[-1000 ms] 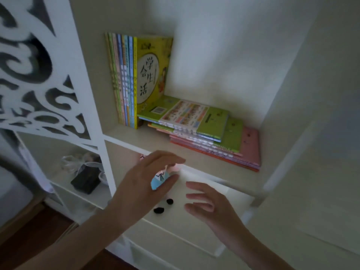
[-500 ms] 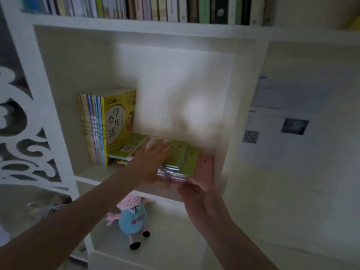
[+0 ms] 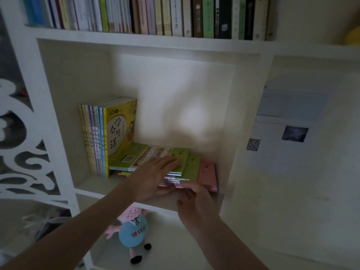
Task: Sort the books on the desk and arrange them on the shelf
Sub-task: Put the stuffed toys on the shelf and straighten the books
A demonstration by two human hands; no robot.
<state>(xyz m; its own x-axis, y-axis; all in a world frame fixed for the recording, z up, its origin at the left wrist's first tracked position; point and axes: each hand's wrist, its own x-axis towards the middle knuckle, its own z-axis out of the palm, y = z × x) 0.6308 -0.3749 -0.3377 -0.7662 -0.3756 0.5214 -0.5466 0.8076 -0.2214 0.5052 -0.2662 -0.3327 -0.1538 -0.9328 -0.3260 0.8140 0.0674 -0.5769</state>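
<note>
A flat stack of thin books (image 3: pixel 191 164), green on top and pink beneath, lies in the middle shelf compartment (image 3: pixel 93 185). My left hand (image 3: pixel 153 174) rests flat on the top green book, fingers spread, with the thumb at the stack's front edge. Lower right, my right hand (image 3: pixel 194 199) touches the front edge of the lower pink books with its fingertips. Left of the stack, several thin books (image 3: pixel 95 139) stand upright, the outermost with a yellow cover (image 3: pixel 120 131).
A full row of upright books (image 3: pixel 148 14) fills the shelf above. A pink and blue plush toy (image 3: pixel 134 230) lies in the compartment below. A carved white panel (image 3: pixel 21 152) is at left; a wall with papers and a QR code (image 3: pixel 253 144) is at right.
Both hands rose from below the shelf board to the flat stack. The left hand came down on top of it and the right hand reached its front edge. The camera tilted up.
</note>
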